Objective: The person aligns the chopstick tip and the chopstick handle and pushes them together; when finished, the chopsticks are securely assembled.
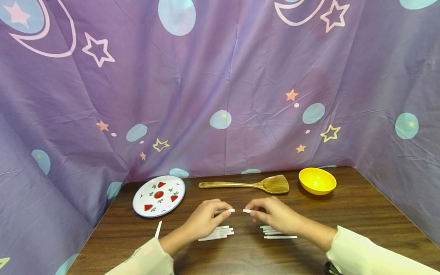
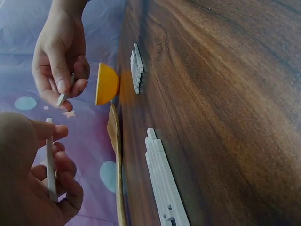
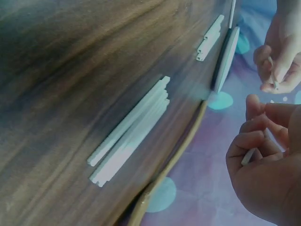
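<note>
My left hand (image 1: 205, 218) pinches a slim white stick (image 2: 50, 165) between thumb and fingertips, above the table. Facing it, my right hand (image 1: 276, 216) grips another white stick (image 1: 246, 211), most of which the fingers hide. A small gap separates the two stick ends in the head view. Beneath the left hand lies a group of white sticks (image 1: 216, 233), side by side. A second group of white sticks (image 3: 131, 132) lies under the right hand, partly covered by it in the head view. Some stick ends look narrowed or notched.
One loose stick (image 1: 158, 229) lies left of the left forearm. Behind the hands are a round plate (image 1: 142, 198) with watermelon pictures, a wooden spatula (image 1: 240, 185) and a yellow bowl (image 1: 317, 182). A purple curtain (image 1: 206, 84) hangs behind the brown table (image 1: 357, 202).
</note>
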Tool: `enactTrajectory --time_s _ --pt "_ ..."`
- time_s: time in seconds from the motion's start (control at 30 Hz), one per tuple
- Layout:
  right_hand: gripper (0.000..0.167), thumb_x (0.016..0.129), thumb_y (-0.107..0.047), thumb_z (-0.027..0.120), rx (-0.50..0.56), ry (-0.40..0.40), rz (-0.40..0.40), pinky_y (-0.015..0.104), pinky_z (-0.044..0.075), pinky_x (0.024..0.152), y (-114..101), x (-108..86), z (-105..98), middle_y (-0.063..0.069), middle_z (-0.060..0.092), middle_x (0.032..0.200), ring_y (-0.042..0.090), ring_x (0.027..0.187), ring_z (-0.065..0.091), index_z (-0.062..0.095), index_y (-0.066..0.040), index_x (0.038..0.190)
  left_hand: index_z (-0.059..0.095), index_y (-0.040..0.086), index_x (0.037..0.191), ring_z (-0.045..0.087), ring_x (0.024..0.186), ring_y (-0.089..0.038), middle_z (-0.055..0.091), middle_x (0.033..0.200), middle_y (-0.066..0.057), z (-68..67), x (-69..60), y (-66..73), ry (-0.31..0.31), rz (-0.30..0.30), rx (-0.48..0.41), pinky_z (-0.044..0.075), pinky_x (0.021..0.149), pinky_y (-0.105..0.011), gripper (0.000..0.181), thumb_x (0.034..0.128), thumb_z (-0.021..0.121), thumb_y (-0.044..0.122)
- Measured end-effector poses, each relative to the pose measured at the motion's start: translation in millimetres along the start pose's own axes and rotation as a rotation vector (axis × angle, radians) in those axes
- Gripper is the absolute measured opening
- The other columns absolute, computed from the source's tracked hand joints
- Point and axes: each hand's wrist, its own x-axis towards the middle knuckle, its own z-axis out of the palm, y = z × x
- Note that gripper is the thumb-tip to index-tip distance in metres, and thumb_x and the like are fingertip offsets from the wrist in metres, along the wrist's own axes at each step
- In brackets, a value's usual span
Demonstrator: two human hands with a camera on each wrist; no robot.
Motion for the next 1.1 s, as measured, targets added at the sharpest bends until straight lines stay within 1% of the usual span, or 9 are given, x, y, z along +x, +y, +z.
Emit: enactTrajectory --time_s 0.13,0.23,0.33,0.47,0.6,0.73,0.87,1.0,1.1 --pt "0.012 0.102 -0.011 0.064 -0.032 0.003 -0.025 0.024 0.054 0.063 -3.6 0.1 -0.2 -0.004 0.068 0.079 0.007 0.069 0.064 0.071 -0.016 0.11 0.076 0.015 0.113 0.069 0.105 -0.011 0.075 0.11 0.004 -1.2 0.2 3.4 -0.033 0.004 0.067 0.057 0.091 -0.032 0.018 0.1042 0.062 0.021" --pt "0.011 0.103 -0.015 0.063 -0.052 0.012 -0.037 0.023 0.051 0.059 -5.6 0.3 -0.7 -0.006 0.065 0.076 0.002 0.065 0.059 0.071 -0.019 0.11 0.076 0.016 0.112 0.069 0.106 -0.009 0.076 0.111 0.005 -2.2 0.9 5.4 -0.054 0.006 0.098 0.057 0.092 -0.032 0.018 0.1049 0.061 0.023" --pt "0.011 0.103 -0.015 0.063 -0.074 0.018 -0.05 0.023 0.049 0.057 -7.6 1.3 -1.2 -0.009 0.063 0.073 -0.001 0.063 0.054 0.071 -0.02 0.109 0.075 0.015 0.111 0.067 0.097 -0.006 0.075 0.105 0.004 -3.3 1.7 7.4 -0.068 0.01 0.096 0.056 0.088 -0.03 0.018 0.1055 0.06 0.023" --pt "0.011 0.101 -0.014 0.065 -0.107 0.025 -0.053 0.022 0.049 0.06 -10.9 2.8 -1.4 -0.015 0.062 0.076 -0.002 0.066 0.053 0.073 -0.018 0.107 0.074 0.015 0.11 0.061 0.083 -0.004 0.074 0.098 0.004 -4.7 2.8 9.2 -0.072 0.014 0.086 0.054 0.079 -0.025 0.017 0.1054 0.059 0.022" --pt "0.01 0.1 -0.014 0.067 -0.145 0.028 -0.055 0.022 0.051 0.064 -13.0 4.5 -1.5 -0.017 0.065 0.081 -0.002 0.071 0.055 0.075 -0.014 0.105 0.075 0.015 0.109 0.06 0.081 -0.002 0.074 0.097 0.004 -5.8 3.6 10.1 -0.06 0.021 0.082 0.053 0.077 -0.024 0.018 0.1055 0.059 0.023" --pt "0.01 0.101 -0.016 0.067 -0.19 0.029 -0.075 0.022 0.052 0.066 -14.6 6.7 -0.6 -0.016 0.066 0.082 -0.002 0.072 0.055 0.076 -0.014 0.103 0.076 0.015 0.109 0.06 0.081 -0.002 0.074 0.097 0.005 -6.4 4.0 11.1 -0.048 0.036 0.081 0.053 0.076 -0.024 0.019 0.1059 0.059 0.025" --pt "0.01 0.101 -0.015 0.066 -0.252 0.036 -0.131 0.023 0.055 0.069 -17.2 8.8 1.6 -0.014 0.07 0.084 -0.002 0.073 0.057 0.076 -0.015 0.101 0.077 0.014 0.107 0.061 0.083 -0.001 0.075 0.098 0.006 -6.1 3.9 12.6 -0.03 0.061 0.1 0.054 0.076 -0.025 0.021 0.1053 0.06 0.026" --pt "0.009 0.1 -0.014 0.067 -0.298 0.051 -0.188 0.027 0.058 0.074 -19.9 9.6 3.4 -0.007 0.075 0.091 0.0 0.08 0.064 0.076 -0.013 0.1 0.077 0.014 0.105 0.064 0.086 -0.003 0.075 0.099 0.007 -5.8 3.5 14.5 -0.025 0.068 0.121 0.055 0.078 -0.028 0.022 0.1049 0.061 0.028" --pt "0.009 0.1 -0.014 0.067 -0.321 0.054 -0.206 0.028 0.059 0.078 -21.0 9.6 4.6 -0.004 0.077 0.094 0.002 0.085 0.067 0.076 -0.014 0.101 0.077 0.015 0.105 0.067 0.093 -0.003 0.076 0.101 0.008 -6.1 3.5 16.1 -0.031 0.062 0.135 0.057 0.082 -0.029 0.022 0.1049 0.061 0.029"
